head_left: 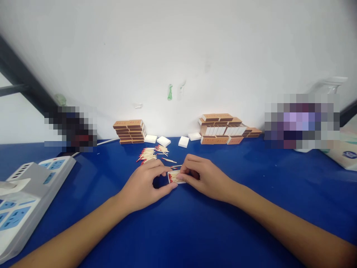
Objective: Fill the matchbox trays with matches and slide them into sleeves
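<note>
A small white matchbox tray [169, 178] holding red-tipped matches [173, 176] lies on the blue table in front of me. My left hand [147, 182] grips its left end between thumb and fingers. Over the right part of the tray, my right hand [202, 176] has thumb and fingertips pinched together on the matches, hiding that end. Behind my left hand lies a loose pile of matches [149, 154], partly covered by my fingers. A few single matches [169, 160] are scattered between the pile and the tray.
Matchboxes are stacked by the wall at left [129, 132] and right [221, 130]. Several white pieces like upturned trays [163, 141] lie between the stacks. A power strip [36, 193] occupies the left side, and a plastic packet [343, 149] sits far right. Two areas are pixelated.
</note>
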Motion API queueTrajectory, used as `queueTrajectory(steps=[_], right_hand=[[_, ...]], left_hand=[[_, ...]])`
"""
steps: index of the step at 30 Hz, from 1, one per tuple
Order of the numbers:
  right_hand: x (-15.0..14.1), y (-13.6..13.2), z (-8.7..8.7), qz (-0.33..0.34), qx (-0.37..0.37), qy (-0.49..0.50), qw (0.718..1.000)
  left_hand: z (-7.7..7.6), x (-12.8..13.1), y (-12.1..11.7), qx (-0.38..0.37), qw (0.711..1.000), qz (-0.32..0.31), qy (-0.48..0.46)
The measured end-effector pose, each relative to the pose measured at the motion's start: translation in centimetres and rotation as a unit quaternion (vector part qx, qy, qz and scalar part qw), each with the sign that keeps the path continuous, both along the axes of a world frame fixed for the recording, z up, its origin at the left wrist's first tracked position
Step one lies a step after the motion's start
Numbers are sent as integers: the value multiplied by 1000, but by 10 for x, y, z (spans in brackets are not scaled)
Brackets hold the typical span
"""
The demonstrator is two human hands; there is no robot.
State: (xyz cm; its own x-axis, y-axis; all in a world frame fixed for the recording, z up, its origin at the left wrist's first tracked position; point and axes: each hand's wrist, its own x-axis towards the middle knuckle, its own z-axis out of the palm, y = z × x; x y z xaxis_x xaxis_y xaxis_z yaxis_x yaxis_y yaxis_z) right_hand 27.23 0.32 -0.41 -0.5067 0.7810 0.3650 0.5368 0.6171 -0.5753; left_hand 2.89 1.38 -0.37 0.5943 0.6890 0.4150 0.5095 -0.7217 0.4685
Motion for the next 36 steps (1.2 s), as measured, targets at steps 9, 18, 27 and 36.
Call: queueTrajectory(steps=[9, 18, 27, 36], right_hand=[[3, 12, -6, -126, 10, 29, 992], [-10, 23, -10, -90, 22, -4, 996], [10, 19, -9, -95, 13, -78, 992], [7, 21, -9, -97, 17, -86, 991]], left_hand=[[4, 3, -12, -12, 998, -51, 20], [3, 4, -15, 14, 998, -46, 37], [1, 2, -9, 6, 999, 11, 37], [1, 4, -8, 2, 998, 37, 40]])
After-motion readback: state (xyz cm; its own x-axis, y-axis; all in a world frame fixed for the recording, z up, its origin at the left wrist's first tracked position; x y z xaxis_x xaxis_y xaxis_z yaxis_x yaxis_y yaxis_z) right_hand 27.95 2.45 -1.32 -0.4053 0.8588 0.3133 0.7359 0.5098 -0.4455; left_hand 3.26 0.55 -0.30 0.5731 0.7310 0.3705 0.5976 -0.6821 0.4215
